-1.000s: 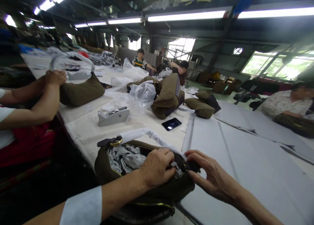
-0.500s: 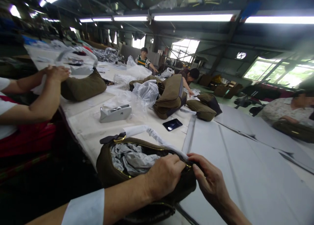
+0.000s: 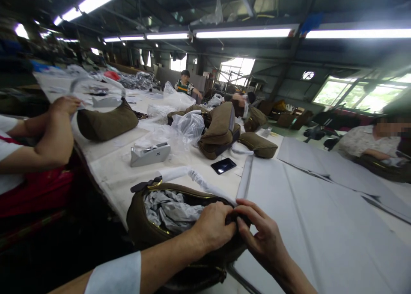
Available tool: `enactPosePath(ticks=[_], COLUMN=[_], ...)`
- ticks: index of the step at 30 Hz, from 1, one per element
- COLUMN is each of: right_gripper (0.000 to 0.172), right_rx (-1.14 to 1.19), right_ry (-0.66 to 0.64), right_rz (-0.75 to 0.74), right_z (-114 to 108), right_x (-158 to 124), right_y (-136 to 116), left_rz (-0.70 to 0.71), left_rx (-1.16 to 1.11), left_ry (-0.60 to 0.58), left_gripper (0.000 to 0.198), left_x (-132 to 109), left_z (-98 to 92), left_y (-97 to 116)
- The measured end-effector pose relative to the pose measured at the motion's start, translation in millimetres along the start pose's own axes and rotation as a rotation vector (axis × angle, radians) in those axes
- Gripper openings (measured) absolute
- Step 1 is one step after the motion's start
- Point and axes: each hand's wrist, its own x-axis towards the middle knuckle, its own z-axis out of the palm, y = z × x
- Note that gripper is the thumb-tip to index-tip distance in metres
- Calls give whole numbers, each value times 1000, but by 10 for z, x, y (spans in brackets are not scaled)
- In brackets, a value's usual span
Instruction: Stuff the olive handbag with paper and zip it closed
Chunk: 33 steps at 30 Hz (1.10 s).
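Observation:
An olive-brown handbag (image 3: pixel 138 217) stands in front of me with its gold zip undone. Crumpled grey stuffing paper (image 3: pixel 173 210) fills the opening. The bag's strap (image 3: pixel 199 180) is wrapped in white material and arches over the far side. My left hand (image 3: pixel 213 227) reaches across the bag, closed on the rim at its right end. Against that same end my right hand (image 3: pixel 261 234) pinches the edge between thumb and fingers, close to the left fingertips. What lies right under the fingers is hidden.
Beyond the bag are a grey tape dispenser (image 3: pixel 150 154), a phone (image 3: pixel 224 165) and clear plastic wrapping (image 3: pixel 189 125). More olive bags (image 3: pixel 218 129) lie farther back. Grey sheets (image 3: pixel 298 200) cover the table at right. A co-worker's arm (image 3: pixel 54 135) is at left; other people sit around.
Both my hands have shifted slightly left and closer together at the bag's right end. Across the table, a co-worker has lifted one of the olive bags.

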Motion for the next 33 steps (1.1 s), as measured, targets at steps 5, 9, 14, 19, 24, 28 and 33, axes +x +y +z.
enactPosePath(ticks=[5,9,14,19,24,28,33], right_gripper=[27,29,29,24,47,37,13], right_rx=[-66,-13,71,-220,-486,-597,-452], right_ry=[28,105,183,-220,-504,-654,-758], right_rz=[-87,-65,-9,-48,-150,-154,-128], right_z=[-40,10,94,-90,-251,-235,-262], right_x=[-16,-82,-146,-35,206,391,429], right_y=[-36,2,32,47,5,-151,-181], left_rz=[-55,-60,90,92,42,76,37], left_rx=[68,22,104,-26,-370,-423,-483], left_ry=[-2,57,189,-90,-325,-324,-219], left_gripper=[24,19,16,19,41,33,21], left_x=[48,38,-41,-27,17,-64,-159], left_z=[50,100,102,-22,-162,-198,-164], left_y=[21,-7,-80,-53,-49,-56,-119])
